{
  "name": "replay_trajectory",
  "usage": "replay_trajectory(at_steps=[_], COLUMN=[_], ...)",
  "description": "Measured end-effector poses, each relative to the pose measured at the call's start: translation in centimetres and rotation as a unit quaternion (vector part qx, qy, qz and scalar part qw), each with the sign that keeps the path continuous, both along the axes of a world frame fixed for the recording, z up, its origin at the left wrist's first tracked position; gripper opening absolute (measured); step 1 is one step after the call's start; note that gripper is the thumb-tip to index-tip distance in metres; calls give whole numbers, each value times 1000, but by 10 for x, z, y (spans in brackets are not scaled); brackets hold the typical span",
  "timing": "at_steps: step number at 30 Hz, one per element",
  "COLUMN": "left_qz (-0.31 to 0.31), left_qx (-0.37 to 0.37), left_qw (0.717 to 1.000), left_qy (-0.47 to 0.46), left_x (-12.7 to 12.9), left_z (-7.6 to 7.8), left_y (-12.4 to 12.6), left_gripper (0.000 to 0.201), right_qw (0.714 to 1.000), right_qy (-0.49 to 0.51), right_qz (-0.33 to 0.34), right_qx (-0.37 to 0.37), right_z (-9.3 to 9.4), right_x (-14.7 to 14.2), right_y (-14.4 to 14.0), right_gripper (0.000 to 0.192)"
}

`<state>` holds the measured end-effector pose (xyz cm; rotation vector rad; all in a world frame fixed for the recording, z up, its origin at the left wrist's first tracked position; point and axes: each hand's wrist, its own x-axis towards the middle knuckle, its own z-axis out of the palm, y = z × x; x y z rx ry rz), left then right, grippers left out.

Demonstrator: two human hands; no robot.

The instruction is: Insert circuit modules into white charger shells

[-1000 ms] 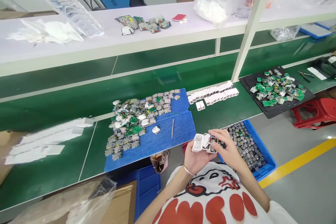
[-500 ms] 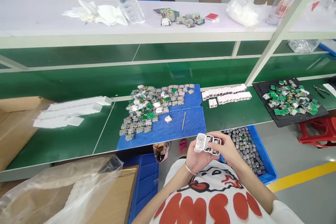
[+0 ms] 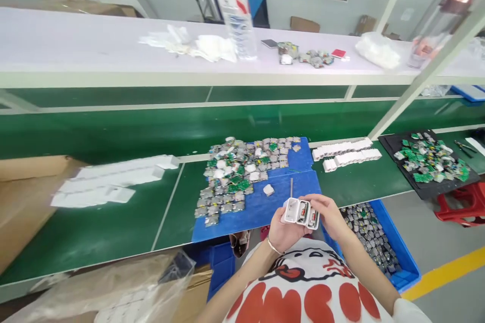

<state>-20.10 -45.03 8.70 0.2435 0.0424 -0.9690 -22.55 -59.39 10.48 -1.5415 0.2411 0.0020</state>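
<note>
Fingers of the left hand point(image 3: 285, 229) cup a row of white charger shells point(image 3: 301, 212) above the lap, while the right hand point(image 3: 329, 214) pinches their far end. Held off the blue mat point(image 3: 261, 204), one loose shell could slip toward the blue bin point(image 3: 407, 265).

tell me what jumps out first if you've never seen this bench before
Both hands, left hand and right hand, hold a row of white plastic shells just above the bench's near edge. Behind them a heap of small circuit boards covers the left part of a blue mat. To the right, a blue bin of more parts sits below the bench.
</note>
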Motion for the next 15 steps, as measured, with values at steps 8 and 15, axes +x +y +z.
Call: replay_trajectory(at_steps=[8, 15], left_qz=[134, 206], left_qx=[13, 15], left_qw=[989, 977], left_qy=[54, 56], left_x=[41, 60], left_z=[-17, -21], left_y=[125, 190], left_gripper=[32, 33], right_qw=[974, 954], right_qy=[94, 82], right_qz=[-62, -115], right_qx=[-198, -265], right_z=[-111, -136], right_x=[127, 150], right_y=[110, 155], right_gripper=[60, 35])
